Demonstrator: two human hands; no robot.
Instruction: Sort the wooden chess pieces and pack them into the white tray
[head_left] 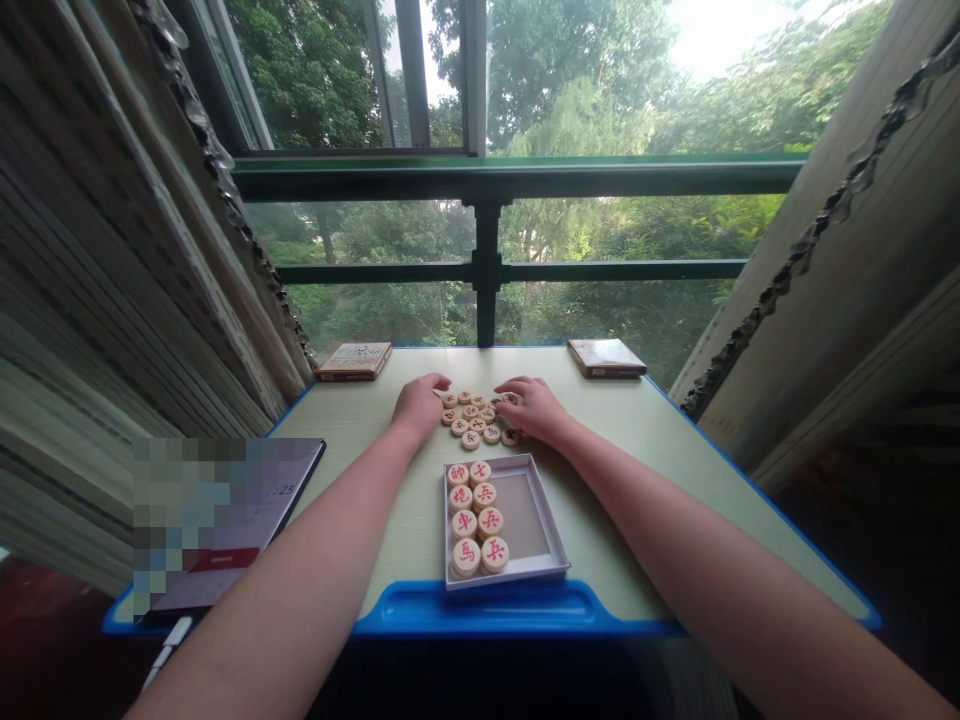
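Observation:
Round wooden Chinese chess pieces [470, 412] with dark characters lie loosely grouped on the table. My left hand [421, 407] rests at the left side of this group, its fingers curved but apart. On the opposite side, my right hand [534, 410] has its fingers spread over the pieces at the right edge, hiding some of them. Nearer to me, between my forearms, a shallow white box [551, 520] holds two columns of stacked pieces with red characters [465, 523] along its left side. The grey bottom of the box shows on its right.
A flat box [355, 360] lies at the table's back left and another flat box [606, 357] at the back right. A tablet [247, 530] with a white cable [169, 645] is at the left. The pale table [645, 540] has a blue edge; curtains flank the window.

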